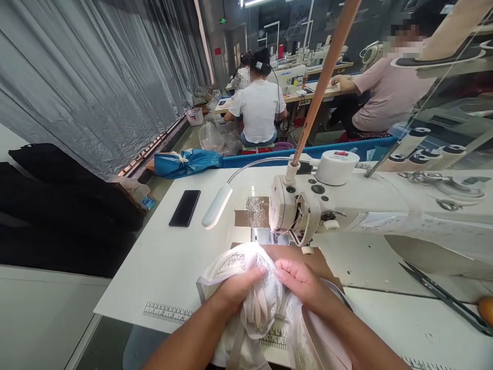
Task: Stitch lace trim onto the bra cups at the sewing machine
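A white lace bra (264, 313) lies bunched at the front of the table, its straps and bands hanging toward me over the near edge. My left hand (241, 285) is closed on its left part, the thumb laid across the lace. Close beside it, my right hand (298, 277) pinches the fabric between thumb and bent fingers. Both hands are just in front of the needle area of a white sewing machine (285, 205), and the bra is apart from the needle. A white gooseneck lamp (217, 205) lights the fabric from the left.
A black phone (185, 208) lies on the white table (154, 267), left of the lamp. Dark thread snips or scissors (442, 295) rest at the right, near an orange round object (486, 309). Thread cones (418, 139) stand behind. Co-workers (260, 105) sit at machines farther back.
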The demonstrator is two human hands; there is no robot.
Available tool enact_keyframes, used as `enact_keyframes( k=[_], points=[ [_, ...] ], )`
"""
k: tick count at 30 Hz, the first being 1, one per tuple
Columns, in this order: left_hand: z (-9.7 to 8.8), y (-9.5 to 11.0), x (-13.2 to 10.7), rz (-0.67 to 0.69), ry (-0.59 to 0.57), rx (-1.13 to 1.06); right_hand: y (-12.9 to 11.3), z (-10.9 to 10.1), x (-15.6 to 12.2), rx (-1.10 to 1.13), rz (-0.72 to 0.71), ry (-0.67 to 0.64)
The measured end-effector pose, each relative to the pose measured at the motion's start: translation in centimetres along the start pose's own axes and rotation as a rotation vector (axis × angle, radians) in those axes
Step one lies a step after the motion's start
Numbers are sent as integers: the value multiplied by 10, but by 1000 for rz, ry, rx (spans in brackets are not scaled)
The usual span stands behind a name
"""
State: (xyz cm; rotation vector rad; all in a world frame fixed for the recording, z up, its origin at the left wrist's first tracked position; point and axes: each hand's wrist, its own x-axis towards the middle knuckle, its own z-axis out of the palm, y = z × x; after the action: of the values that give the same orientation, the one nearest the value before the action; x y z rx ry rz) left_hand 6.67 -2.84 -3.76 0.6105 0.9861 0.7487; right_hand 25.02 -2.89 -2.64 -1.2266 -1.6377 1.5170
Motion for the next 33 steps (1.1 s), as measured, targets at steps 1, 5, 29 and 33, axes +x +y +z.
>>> enact_keyframes(
  k=[1, 5, 29, 33],
  points=[
    [0, 0, 0, 0, 4, 1, 0, 0, 0, -1, 0, -3],
    [0, 0, -1, 13, 27, 9, 0, 0, 0, -60, -20, 2],
    [-27, 52, -150, 67, -399, 609, -3, 8, -12, -177, -193, 219],
    [-4, 27, -98, 64, -365, 429, -12, 11, -23, -83, -303, 228]
  ],
)
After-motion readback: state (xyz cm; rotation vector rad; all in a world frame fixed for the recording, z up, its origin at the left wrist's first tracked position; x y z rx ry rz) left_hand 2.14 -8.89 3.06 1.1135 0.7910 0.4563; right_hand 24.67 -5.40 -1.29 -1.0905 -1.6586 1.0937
